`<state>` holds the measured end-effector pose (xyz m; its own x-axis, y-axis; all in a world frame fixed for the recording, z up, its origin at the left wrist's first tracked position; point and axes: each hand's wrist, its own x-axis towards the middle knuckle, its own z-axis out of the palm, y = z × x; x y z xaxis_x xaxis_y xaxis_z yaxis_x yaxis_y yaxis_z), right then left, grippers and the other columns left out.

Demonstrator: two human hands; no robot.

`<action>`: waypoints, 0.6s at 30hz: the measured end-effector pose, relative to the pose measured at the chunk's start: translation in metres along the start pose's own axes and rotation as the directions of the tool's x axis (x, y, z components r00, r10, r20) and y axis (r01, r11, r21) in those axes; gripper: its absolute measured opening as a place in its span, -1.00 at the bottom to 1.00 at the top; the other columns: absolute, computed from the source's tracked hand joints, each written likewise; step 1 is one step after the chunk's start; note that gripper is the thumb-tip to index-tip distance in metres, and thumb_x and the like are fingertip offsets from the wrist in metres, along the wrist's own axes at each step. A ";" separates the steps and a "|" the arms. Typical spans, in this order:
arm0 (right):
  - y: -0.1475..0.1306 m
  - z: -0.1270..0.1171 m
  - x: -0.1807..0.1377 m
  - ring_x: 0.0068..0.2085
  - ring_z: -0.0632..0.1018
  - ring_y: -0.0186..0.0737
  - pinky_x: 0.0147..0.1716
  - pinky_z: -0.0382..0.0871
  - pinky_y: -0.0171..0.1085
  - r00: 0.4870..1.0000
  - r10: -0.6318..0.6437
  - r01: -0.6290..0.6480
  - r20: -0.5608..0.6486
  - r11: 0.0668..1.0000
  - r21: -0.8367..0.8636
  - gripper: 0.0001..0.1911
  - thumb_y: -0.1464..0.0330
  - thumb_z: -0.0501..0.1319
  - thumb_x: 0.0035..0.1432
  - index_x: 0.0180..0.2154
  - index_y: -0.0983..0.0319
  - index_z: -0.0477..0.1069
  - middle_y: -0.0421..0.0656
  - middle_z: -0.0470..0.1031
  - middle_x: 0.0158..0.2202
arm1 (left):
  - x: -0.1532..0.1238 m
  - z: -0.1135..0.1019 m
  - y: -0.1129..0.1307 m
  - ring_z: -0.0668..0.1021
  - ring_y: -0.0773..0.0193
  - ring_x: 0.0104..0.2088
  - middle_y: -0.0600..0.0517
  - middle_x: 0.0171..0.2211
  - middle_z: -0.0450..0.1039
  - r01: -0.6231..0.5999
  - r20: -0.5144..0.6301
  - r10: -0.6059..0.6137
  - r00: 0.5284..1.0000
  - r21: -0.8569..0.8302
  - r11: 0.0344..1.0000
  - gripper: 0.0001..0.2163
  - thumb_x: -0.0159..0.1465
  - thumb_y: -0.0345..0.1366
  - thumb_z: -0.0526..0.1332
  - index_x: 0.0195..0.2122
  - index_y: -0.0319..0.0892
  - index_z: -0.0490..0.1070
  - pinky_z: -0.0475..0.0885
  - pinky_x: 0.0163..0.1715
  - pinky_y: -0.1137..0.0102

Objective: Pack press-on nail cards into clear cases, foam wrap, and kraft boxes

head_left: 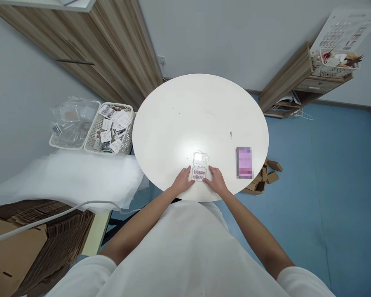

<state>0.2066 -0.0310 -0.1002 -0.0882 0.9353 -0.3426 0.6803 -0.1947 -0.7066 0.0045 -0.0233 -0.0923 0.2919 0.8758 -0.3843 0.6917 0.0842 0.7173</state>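
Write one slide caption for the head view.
Left hand and right hand flank an open, clear rectangular plastic case on a round white table.

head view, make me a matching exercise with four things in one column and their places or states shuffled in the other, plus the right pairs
Things
1. clear case
2. pixelated pink-purple item
3. basket of cards
4. brown cardboard boxes

Places or states
A. left of the white table
B. beyond the table's right edge, below its top
C. lid open, between the left hand and right hand
D. on the right part of the tabletop

Pairs: 1-C, 2-D, 3-A, 4-B
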 end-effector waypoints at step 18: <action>-0.030 -0.013 0.007 -0.43 0.41 -0.40 -0.32 0.36 -0.26 0.988 0.146 -0.151 0.052 0.843 0.517 -0.55 0.42 0.16 -0.18 -0.13 0.21 0.31 -0.15 0.33 -0.22 | -0.004 -0.003 0.008 0.42 0.33 -0.22 -0.05 -0.15 0.33 0.115 -0.070 -0.194 0.979 -0.593 0.797 -0.63 0.14 -0.35 0.10 0.01 -0.15 0.27 0.36 -0.17 0.32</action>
<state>0.1951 -0.0152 -0.0732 -0.0256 0.8806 -0.4733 0.2103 -0.4581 -0.8637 0.0068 -0.0249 -0.0836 0.1054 0.8739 -0.4746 0.1927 0.4502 0.8719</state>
